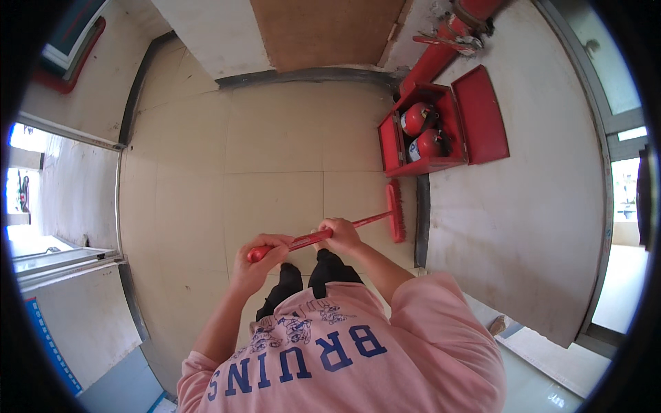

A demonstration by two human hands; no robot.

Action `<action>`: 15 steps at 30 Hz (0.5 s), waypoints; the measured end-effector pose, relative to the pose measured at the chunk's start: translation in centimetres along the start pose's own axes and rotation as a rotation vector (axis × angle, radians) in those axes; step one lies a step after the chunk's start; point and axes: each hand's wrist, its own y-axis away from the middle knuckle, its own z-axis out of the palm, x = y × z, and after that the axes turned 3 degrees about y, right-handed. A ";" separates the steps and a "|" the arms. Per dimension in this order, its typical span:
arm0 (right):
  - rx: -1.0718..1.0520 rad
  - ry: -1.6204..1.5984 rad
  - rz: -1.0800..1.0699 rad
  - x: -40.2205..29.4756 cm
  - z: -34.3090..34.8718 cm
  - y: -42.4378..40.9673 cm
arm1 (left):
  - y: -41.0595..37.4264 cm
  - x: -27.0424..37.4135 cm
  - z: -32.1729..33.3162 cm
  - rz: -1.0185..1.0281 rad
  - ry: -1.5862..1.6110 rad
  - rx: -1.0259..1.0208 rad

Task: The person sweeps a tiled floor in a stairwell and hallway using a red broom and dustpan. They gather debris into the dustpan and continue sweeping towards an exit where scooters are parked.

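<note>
A red push broom (372, 220) slants across in front of me, its bristled head (396, 211) on the tiled floor near the right wall. My left hand (263, 256) is closed around the rounded top end of the handle. Farther down the handle, my right hand (339, 233) grips it, nearer the broom head. The bristles face the dark baseboard (423, 219) on the right. Just beyond the broom head stands an open red metal box (423, 168) holding two red fire extinguishers (427, 144).
A red pipe (431, 62) rises in the corner behind the box. The box's lid (480, 116) leans at the right wall. A brown board (330, 31) covers part of the far wall. At left is a doorway (119, 196); beige floor tiles (273, 129) lie ahead.
</note>
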 end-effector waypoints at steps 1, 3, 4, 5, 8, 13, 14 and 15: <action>0.007 -0.023 -0.037 -1.1 0.5 -0.5 | 0.6 1.0 -0.7 -0.008 -0.001 0.023; -0.033 -0.054 -0.109 -3.3 1.8 -1.7 | 1.8 2.0 -2.6 0.058 -0.018 0.067; -0.047 -0.075 -0.145 -4.6 2.5 -2.4 | 2.5 2.4 -3.7 0.095 -0.028 0.090; -0.061 -0.095 -0.181 -5.8 3.4 -3.1 | 3.3 2.8 -4.7 0.098 -0.035 0.131; -0.078 -0.118 -0.299 -9.1 6.4 -5.1 | 5.6 3.7 -7.7 0.128 -0.065 0.249; -0.191 -0.159 -0.403 -16.4 11.9 -7.8 | 10.4 4.8 -12.5 0.220 -0.128 0.489; -0.220 -0.177 -0.424 -18.0 13.1 -8.1 | 11.3 5.0 -13.5 0.223 -0.151 0.529; -0.247 -0.194 -0.445 -19.7 14.1 -8.5 | 12.1 5.3 -14.5 0.228 -0.174 0.569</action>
